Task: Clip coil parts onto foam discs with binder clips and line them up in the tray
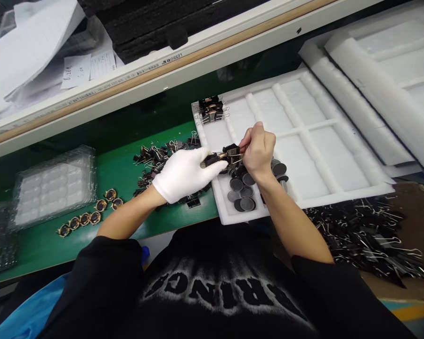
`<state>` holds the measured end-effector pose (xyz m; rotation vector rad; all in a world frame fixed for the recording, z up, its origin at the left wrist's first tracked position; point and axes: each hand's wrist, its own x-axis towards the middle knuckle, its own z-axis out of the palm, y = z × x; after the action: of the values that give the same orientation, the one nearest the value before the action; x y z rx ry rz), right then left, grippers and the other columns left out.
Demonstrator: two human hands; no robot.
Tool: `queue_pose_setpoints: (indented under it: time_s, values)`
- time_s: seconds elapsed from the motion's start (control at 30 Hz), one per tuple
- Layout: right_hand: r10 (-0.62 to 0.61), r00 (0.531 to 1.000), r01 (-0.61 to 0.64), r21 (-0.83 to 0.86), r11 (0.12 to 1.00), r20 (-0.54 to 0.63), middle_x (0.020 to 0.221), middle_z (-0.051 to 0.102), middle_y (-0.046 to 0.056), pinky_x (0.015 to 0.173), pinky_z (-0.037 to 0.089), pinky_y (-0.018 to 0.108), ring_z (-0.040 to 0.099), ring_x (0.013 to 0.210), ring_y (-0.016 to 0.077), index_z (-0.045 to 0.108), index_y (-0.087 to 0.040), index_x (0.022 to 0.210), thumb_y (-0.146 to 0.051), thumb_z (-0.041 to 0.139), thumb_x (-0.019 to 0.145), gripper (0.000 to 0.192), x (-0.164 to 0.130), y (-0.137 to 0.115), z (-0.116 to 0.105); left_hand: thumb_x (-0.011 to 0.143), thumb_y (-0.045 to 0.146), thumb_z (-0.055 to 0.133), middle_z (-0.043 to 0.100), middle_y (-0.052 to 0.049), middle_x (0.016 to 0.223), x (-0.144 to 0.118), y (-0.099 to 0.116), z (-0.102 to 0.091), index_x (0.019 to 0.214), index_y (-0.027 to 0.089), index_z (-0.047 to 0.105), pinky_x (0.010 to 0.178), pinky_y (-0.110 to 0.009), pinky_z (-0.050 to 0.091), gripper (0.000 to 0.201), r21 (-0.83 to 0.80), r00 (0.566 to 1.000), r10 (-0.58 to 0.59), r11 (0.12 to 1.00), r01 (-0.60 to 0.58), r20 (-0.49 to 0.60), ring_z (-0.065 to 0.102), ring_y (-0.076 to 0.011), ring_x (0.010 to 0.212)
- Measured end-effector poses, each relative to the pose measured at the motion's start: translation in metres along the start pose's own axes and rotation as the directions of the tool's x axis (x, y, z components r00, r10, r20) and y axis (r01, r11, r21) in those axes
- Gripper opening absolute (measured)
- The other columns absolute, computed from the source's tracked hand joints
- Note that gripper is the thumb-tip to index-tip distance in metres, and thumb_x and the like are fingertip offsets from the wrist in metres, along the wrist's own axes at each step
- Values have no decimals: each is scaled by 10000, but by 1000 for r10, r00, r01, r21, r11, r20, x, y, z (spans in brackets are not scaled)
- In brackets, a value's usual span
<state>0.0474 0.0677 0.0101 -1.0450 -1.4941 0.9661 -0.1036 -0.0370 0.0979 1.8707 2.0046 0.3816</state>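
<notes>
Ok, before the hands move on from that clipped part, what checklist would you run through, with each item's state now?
1. White-gloved left hand grips the small black-and-gold part: ok.
2. Bare right hand pinches the black metal binder clip at that part: ok.
3. Clip fully seated on the part: cannot tell, fingers hide it.
4. White foam compartment tray has free compartments: ok.
5. Dark round discs lie in the near compartment: ok.
6. Loose binder clip pile lies beside the left hand: ok.
</notes>
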Motion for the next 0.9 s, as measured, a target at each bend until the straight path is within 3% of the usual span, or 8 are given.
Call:
queue_pose_setpoints:
  time_s: [0.5, 0.6, 0.7, 0.8, 0.9]
  values:
    - [109, 994, -108, -67, 992, 10, 519, 497, 35, 665, 515, 380, 613, 571, 199, 508, -272, 540, -597, 166, 1097, 731, -2, 1, -2, 967, 624, 530, 610, -1, 633, 4, -3, -5, 735, 225, 583, 574, -312, 337, 464, 40, 999, 6, 999, -7, 31, 591, -176, 597]
    - [157, 987, -152, -107, 983, 35, 525, 515, 40, 709, 521, 401, 630, 604, 216, 526, -264, 536, -602, 206, 1097, 729, 3, 6, -3, 1005, 619, 448, 647, -2, 673, 12, -9, -9, 802, 225, 602, 599, -307, 382, 469, -28, 982, 69, 997, -65, 174, 613, -175, 625]
    - [193, 979, -175, -207, 963, 72, 544, 551, 51, 745, 512, 421, 638, 643, 233, 559, -254, 537, -642, 257, 1089, 739, 11, 12, -8, 991, 597, 487, 692, 20, 707, 27, -19, -11, 960, 231, 636, 623, -283, 441, 396, -155, 928, 118, 986, -66, 354, 651, -166, 642]
    - [196, 969, -161, -219, 962, 151, 676, 649, 68, 744, 518, 401, 674, 728, 234, 685, -239, 721, -712, 182, 1072, 775, 21, 19, -20, 967, 574, 532, 737, 6, 806, 49, -33, -6, 1065, 222, 658, 667, -284, 476, 386, -148, 911, 148, 984, -97, 385, 677, -178, 703]
    - [156, 971, -117, -212, 970, 182, 1029, 747, 111, 787, 542, 405, 712, 875, 244, 728, -225, 1080, -745, 166, 1053, 766, 29, 27, -38, 979, 555, 514, 760, -68, 1003, 76, -47, 5, 1140, 195, 675, 776, -332, 498, 426, 49, 966, 130, 988, -144, 222, 696, -236, 876]
